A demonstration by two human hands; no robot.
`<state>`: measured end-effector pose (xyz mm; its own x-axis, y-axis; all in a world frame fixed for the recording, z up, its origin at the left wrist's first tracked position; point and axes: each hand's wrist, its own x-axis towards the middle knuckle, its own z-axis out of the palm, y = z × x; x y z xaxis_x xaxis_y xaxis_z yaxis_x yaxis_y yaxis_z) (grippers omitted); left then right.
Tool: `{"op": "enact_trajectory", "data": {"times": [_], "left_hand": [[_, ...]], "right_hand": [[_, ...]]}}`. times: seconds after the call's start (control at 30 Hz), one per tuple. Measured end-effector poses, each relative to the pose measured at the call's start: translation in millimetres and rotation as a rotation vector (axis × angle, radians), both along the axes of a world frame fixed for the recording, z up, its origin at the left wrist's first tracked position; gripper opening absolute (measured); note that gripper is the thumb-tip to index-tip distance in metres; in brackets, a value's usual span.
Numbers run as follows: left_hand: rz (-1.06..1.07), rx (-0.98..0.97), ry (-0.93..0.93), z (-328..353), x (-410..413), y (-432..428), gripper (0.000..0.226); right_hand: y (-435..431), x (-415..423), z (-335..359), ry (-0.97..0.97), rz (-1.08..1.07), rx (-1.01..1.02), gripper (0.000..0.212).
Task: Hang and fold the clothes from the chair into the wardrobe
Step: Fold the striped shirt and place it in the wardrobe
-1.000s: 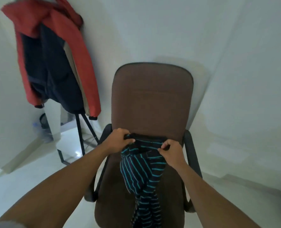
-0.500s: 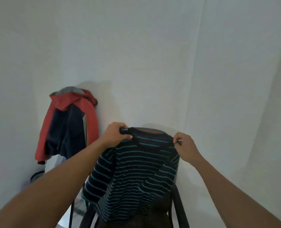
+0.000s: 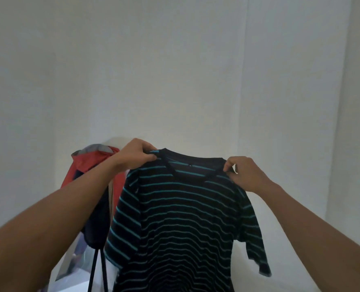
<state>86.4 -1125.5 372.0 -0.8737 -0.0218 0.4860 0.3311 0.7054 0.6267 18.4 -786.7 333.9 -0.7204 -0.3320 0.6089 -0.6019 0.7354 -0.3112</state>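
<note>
A black T-shirt with teal stripes (image 3: pixel 181 218) hangs spread out in front of me, held up by its shoulders. My left hand (image 3: pixel 135 154) grips the left shoulder beside the collar. My right hand (image 3: pixel 243 172) pinches the right shoulder at the collar's other end. The body and both short sleeves hang down freely. The brown chair is hidden behind the shirt. No wardrobe is in view.
A red and dark jacket (image 3: pixel 94 165) hangs on a black stand (image 3: pixel 96 270) at the left, partly behind my left arm. Plain white walls (image 3: pixel 174 70) fill the upper view, meeting in a corner at the right.
Both hands have lifted the shirt off the chair and spread it wide by the shoulders. My view has tilted up, so the chair has dropped out of sight.
</note>
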Motion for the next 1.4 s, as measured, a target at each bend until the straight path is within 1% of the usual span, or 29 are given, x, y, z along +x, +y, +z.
{"op": "enact_trajectory", "data": {"times": [0.03, 0.1, 0.13, 0.23, 0.27, 0.37, 0.43, 0.5, 0.53, 0.6, 0.63, 0.73, 0.77, 0.83, 0.87, 0.97, 1.03, 1.1, 1.17, 1.2, 1.27, 1.3, 1.33, 1.4], "left_hand": [[0.013, -0.014, 0.01, 2, 1, 1, 0.013], [0.038, -0.042, -0.001, 5, 5, 2, 0.013], [0.044, -0.05, -0.02, 6, 7, 3, 0.013], [0.082, -0.084, -0.066, 8, 13, 10, 0.014], [0.107, -0.095, -0.058, 9, 14, 12, 0.014], [0.206, -0.182, -0.01, 11, 20, 16, 0.016], [0.232, -0.216, -0.03, 11, 22, 19, 0.015], [0.209, -0.158, -0.074, 8, 23, 20, 0.012], [0.177, -0.082, -0.088, 6, 24, 21, 0.011], [0.098, 0.066, -0.049, 1, 27, 22, 0.011], [0.077, 0.07, 0.002, -1, 26, 20, 0.014], [0.086, -0.056, 0.124, 0, 24, 15, 0.029], [0.099, -0.096, 0.146, 2, 24, 15, 0.034], [0.135, -0.176, 0.178, 6, 27, 16, 0.044], [0.154, -0.227, 0.198, 8, 29, 17, 0.044], [0.219, -0.418, 0.267, 10, 30, 21, 0.038], [0.265, -0.443, 0.299, 10, 29, 24, 0.034], [0.281, -0.384, 0.324, 12, 27, 27, 0.03], [0.253, -0.287, 0.372, 16, 27, 30, 0.025], [0.233, -0.223, 0.407, 19, 29, 31, 0.021], [0.149, -0.019, 0.446, 27, 33, 35, 0.015], [0.087, 0.095, 0.444, 31, 36, 37, 0.017], [0.025, 0.198, 0.43, 35, 39, 40, 0.02], [-0.086, 0.373, 0.402, 42, 45, 46, 0.025]], "right_hand": [[3, 1, 3, 0.005, -0.006, 0.016, 0.031], [6, 6, 9, 0.009, -0.03, 0.063, 0.028], [7, 7, 11, -0.019, -0.034, 0.064, 0.027], [3, 13, 16, -0.173, 0.004, -0.069, 0.027], [1, 14, 18, -0.181, -0.002, -0.083, 0.026], [-3, 19, 20, -0.143, -0.018, -0.051, 0.026], [-3, 21, 20, -0.101, -0.017, -0.012, 0.022], [-1, 23, 17, -0.088, 0.002, -0.032, 0.016], [0, 25, 16, -0.078, 0.012, -0.056, 0.015], [4, 27, 14, -0.022, 0.009, -0.093, 0.018], [5, 27, 14, 0.012, 0.007, -0.108, 0.023], [8, 33, 18, 0.088, 0.034, -0.1, 0.044], [9, 34, 20, 0.11, 0.044, -0.093, 0.047], [11, 35, 24, 0.159, 0.052, -0.071, 0.043], [11, 35, 26, 0.179, 0.048, -0.063, 0.04], [9, 36, 31, 0.227, 0.039, -0.05, 0.034], [5, 38, 33, 0.242, 0.032, -0.06, 0.027], [0, 41, 35, 0.249, 0.014, -0.109, 0.02], [-6, 45, 38, 0.257, 0.023, -0.228, 0.011], [-9, 47, 40, 0.26, 0.042, -0.302, 0.013], [-14, 50, 45, 0.278, 0.058, -0.427, 0.027], [-17, 52, 49, 0.276, 0.059, -0.483, 0.034], [-19, 55, 54, 0.25, 0.068, -0.546, 0.038], [-22, 60, 63, 0.125, 0.156, -0.7, 0.043]]}}
